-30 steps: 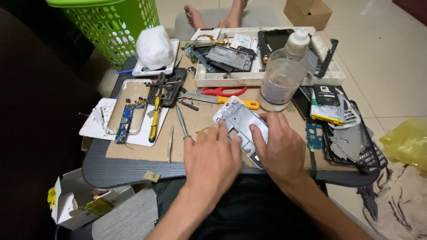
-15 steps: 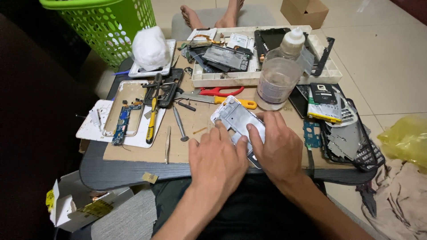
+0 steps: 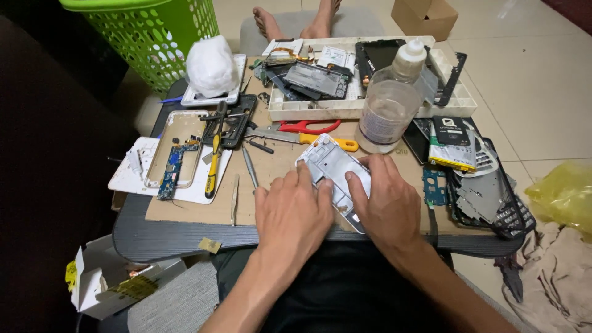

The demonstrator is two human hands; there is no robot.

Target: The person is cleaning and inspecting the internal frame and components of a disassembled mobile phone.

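Two hands at work on one white phone frame (image 3: 333, 171), which lies flat on the cardboard sheet (image 3: 280, 161) covering the table (image 3: 154, 237). The left hand (image 3: 293, 213) rests palm down with fingers loosely spread, fingertips touching the frame's near left edge. The right hand (image 3: 385, 200) lies palm down over the frame's near right end, thumb pressing on its face, fingers extended along the right edge. Neither hand pinches or lifts anything.

Just beyond the hands: one screwdriver with a yellow handle (image 3: 308, 137) and one pair of red-handled scissors (image 3: 307, 127). Beyond the right hand: one clear plastic bottle (image 3: 390, 105) with a white cap, standing upright. Behind it, one white tray (image 3: 364, 77) holding phone parts.

Left of the left hand: one pair of tweezers (image 3: 234, 198), one grey probe (image 3: 249, 168), one pair of yellow-handled pliers (image 3: 213, 157), one blue circuit board (image 3: 172, 172).

Right of the right hand: one battery (image 3: 451, 142), one keypad (image 3: 513, 216).

Far left, beyond the table: one green basket (image 3: 160, 34).
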